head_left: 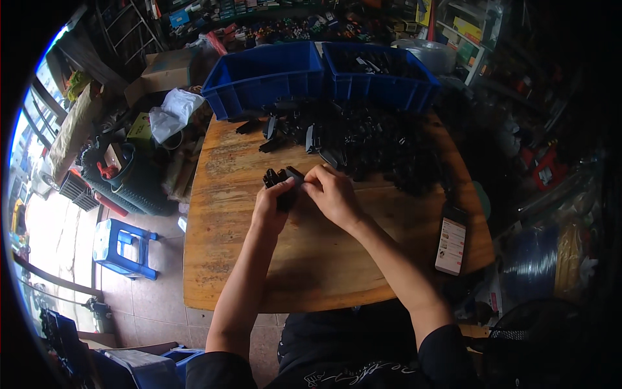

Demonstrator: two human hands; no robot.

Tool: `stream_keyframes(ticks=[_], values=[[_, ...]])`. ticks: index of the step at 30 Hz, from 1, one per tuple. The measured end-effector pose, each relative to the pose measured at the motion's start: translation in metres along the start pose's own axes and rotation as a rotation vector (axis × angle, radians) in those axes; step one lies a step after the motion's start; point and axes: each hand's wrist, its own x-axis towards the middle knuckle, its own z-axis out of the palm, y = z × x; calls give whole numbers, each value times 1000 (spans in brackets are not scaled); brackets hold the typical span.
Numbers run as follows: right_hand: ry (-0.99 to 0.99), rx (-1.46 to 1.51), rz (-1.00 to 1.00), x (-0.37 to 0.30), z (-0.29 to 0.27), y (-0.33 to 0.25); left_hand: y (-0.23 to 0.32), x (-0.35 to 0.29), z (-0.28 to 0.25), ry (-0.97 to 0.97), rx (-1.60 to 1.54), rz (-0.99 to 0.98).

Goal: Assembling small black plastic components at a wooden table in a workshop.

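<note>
A wooden table (227,246) in a cluttered workroom. A black part (275,177) lies between the hands, above the near tabletop. The left hand (269,206) is closed around it; the right hand (332,196) curls at its right edge, whether pinching it cannot be told. Beyond: heaped black parts (369,139), two blue bins (265,89).

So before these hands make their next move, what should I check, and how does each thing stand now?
1. Left hand holds the black part: ok.
2. Right hand is close to the part's right side: ok.
3. Right fingers have a firm pinch on it: cannot tell.
4. Pile of black pieces lies beyond the hands: ok.
5. Phone sits apart from both hands: ok.
6. Part's small details are sound: cannot tell, too dark.
</note>
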Motion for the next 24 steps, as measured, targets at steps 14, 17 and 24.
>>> stream_keyframes(ticks=[14,17,24], values=[[42,-434,55,-22,-64,74,-18,-22,45,-124,91,-51],[29,-396,102,-24,-67,80,-19,-23,47,-194,110,-54],[47,337,181,-22,-68,0,-19,-23,43,-232,163,-12]])
